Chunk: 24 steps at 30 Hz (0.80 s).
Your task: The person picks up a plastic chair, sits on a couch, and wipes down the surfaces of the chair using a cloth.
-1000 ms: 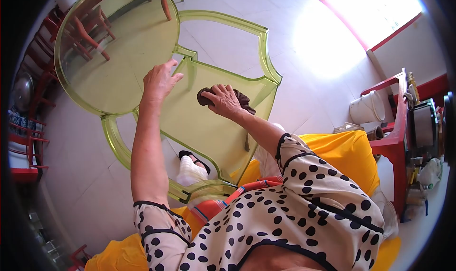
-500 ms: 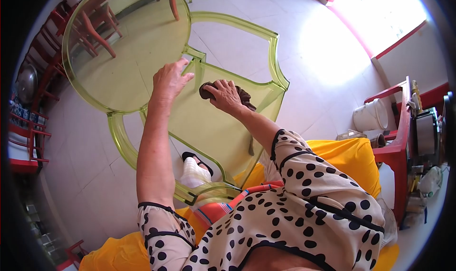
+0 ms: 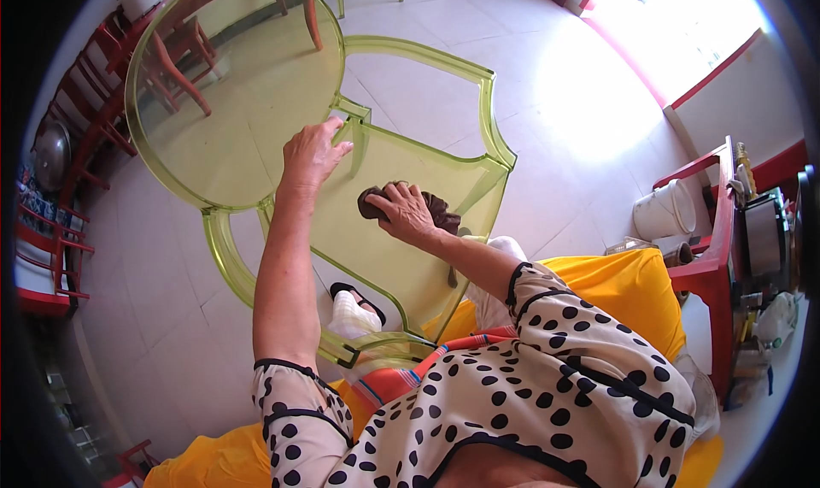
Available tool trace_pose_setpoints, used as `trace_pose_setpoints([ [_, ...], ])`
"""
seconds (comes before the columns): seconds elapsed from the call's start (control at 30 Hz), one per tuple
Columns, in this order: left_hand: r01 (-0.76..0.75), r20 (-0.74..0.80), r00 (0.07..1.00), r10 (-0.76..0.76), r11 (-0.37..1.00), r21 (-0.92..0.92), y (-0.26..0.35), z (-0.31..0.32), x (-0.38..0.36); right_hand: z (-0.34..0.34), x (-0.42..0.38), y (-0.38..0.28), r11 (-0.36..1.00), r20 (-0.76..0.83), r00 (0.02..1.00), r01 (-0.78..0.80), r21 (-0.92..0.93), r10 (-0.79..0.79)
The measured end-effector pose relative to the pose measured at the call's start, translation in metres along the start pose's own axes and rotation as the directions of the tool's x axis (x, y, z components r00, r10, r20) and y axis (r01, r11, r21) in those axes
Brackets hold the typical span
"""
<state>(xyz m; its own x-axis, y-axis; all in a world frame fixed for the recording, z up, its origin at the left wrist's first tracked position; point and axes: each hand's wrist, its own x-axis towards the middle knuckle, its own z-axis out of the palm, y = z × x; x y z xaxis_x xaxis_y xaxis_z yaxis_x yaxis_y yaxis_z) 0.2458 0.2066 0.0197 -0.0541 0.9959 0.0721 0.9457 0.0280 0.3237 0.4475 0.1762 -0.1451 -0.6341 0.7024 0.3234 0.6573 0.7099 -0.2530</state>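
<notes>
A see-through yellow-green plastic chair [image 3: 376,257] lies tilted in front of me, its round back [image 3: 248,103] at the upper left. My right hand [image 3: 408,214] presses a crumpled dark brown cloth [image 3: 440,212] onto the flat seat panel, its fingers bent over the cloth. My left hand [image 3: 314,153] is at the join between the back and the seat, thumb and fingers apart, with nothing visible in it. Whether its fingertips touch the chair's edge is hard to tell.
Dark red wooden chairs [image 3: 64,240] stand at the left. At the right are a white bucket [image 3: 664,209] and a red-framed shelf [image 3: 716,270] with assorted items. Yellow cloth [image 3: 611,291] lies beside me. A foot in a black sandal [image 3: 363,302] shows below the chair.
My right hand and the brown cloth have moved down the seat panel, towards my body. The left hand has barely shifted. The chair's round back appears slightly further right.
</notes>
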Motion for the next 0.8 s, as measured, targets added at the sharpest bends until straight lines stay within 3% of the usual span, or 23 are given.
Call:
trace_pose_setpoints([
  [0.33,-0.032,-0.005,0.999,0.032,0.999,0.007,-0.004,0.004,0.002,-0.023,-0.064,-0.042,0.983,0.061,0.992,0.102,0.151,-0.112],
  [0.5,-0.032,-0.014,0.999,0.032,0.999,0.001,-0.004,0.005,0.0,-0.034,-0.096,-0.055,0.977,0.106,0.977,0.173,0.128,-0.187],
  [0.8,-0.057,-0.04,0.998,0.058,0.998,0.025,-0.002,0.006,-0.001,-0.035,-0.09,-0.049,0.961,0.108,0.966,0.215,0.175,-0.236],
])
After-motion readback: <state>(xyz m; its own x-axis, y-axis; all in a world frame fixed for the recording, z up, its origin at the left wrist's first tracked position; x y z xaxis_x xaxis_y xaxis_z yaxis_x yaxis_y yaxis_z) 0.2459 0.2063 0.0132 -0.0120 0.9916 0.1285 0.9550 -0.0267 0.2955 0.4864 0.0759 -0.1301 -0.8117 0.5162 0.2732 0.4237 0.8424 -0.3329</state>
